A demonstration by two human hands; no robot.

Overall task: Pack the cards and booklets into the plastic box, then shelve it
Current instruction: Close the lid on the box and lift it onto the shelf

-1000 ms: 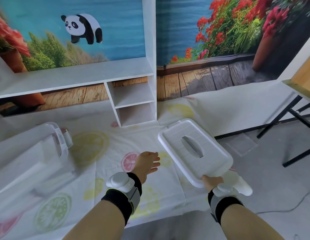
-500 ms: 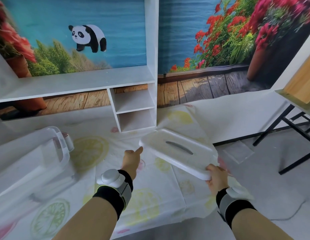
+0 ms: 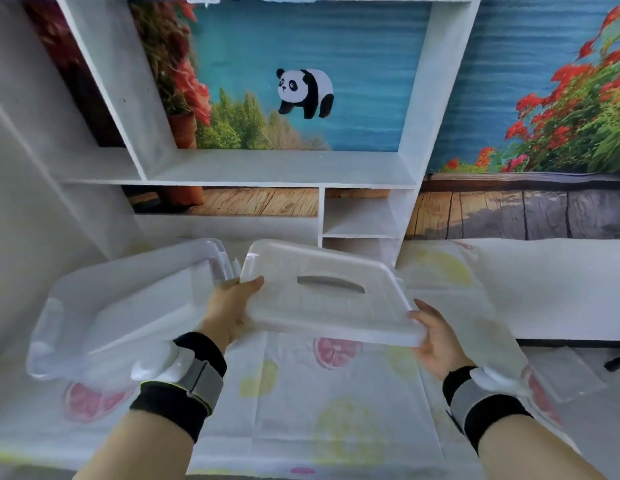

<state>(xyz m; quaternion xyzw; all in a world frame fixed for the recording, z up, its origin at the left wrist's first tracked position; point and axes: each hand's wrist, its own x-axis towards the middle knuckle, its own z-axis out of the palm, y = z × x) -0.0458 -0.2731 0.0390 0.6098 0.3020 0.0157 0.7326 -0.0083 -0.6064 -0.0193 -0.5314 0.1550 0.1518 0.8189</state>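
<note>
A white plastic lid (image 3: 322,292) with a grey slot handle hangs tilted above the table, held from both ends. My left hand (image 3: 232,306) grips its left edge and my right hand (image 3: 436,337) grips its near right corner. To the left of the lid stands the clear plastic box (image 3: 121,313), its open top facing up; its contents are blurred and I cannot make out cards or booklets.
A white shelf unit (image 3: 277,168) stands behind the table, with a wide upper bay and two small cubbies (image 3: 357,216) at lower right. The table wears a fruit-print cloth (image 3: 301,393). A painted panda and flower backdrop covers the wall.
My left hand has come up and taken the lid's left edge. The lid has moved left toward the box, and the view has shifted left and closer to the shelf.
</note>
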